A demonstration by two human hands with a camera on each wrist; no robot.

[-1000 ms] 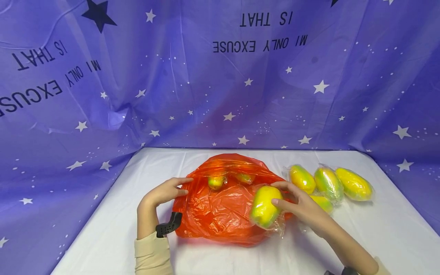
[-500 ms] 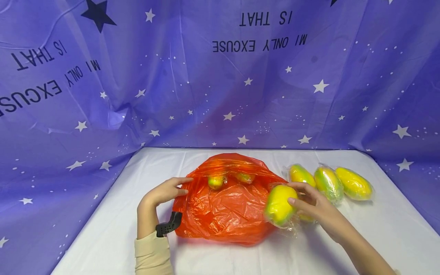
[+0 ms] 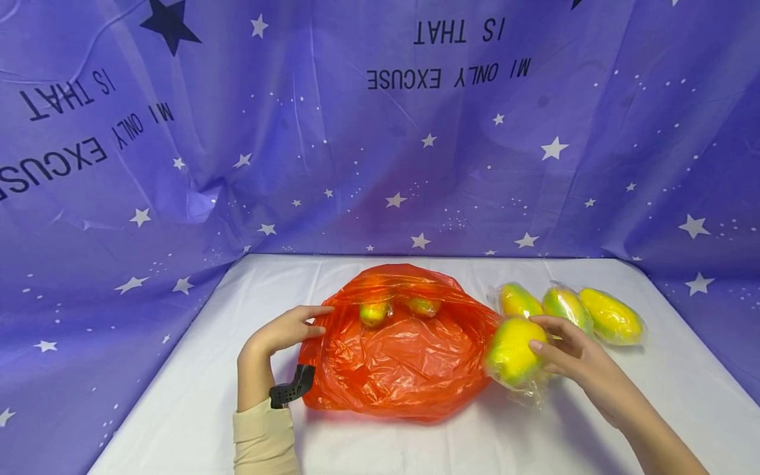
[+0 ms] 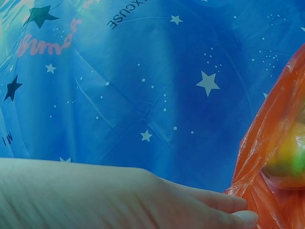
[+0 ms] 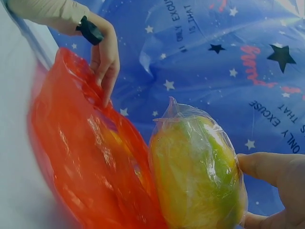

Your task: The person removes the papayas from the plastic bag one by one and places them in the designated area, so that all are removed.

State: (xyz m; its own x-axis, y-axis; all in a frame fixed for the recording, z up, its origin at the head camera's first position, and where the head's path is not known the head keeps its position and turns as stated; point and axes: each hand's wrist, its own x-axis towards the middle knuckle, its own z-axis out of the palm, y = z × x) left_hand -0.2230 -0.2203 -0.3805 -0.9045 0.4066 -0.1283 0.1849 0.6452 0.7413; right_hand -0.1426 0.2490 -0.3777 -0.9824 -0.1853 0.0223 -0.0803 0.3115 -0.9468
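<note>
A red plastic bag (image 3: 404,369) lies with its mouth spread on the white table. Inside it show two mangoes, one of them a yellow-green mango (image 3: 374,314) near the upper rim. My left hand (image 3: 287,330) pinches the bag's left edge between thumb and fingers; the left wrist view shows the fingertips (image 4: 245,217) at the red film. My right hand (image 3: 584,356) grips a mango (image 3: 515,353) in clear wrap at the bag's right edge, thumb on its near side. In the right wrist view this wrapped mango (image 5: 195,171) stands beside the bag.
Beyond my right hand several wrapped mangoes lie on the table (image 3: 653,396): a left one (image 3: 518,300), a middle one (image 3: 564,307) and a right one (image 3: 611,316). A purple star-printed curtain (image 3: 380,165) hangs behind and at both sides.
My right hand has carried the wrapped mango to the right, from over the bag to its right edge, now covering the nearest loose mango. My left hand has stayed at the bag's edge.
</note>
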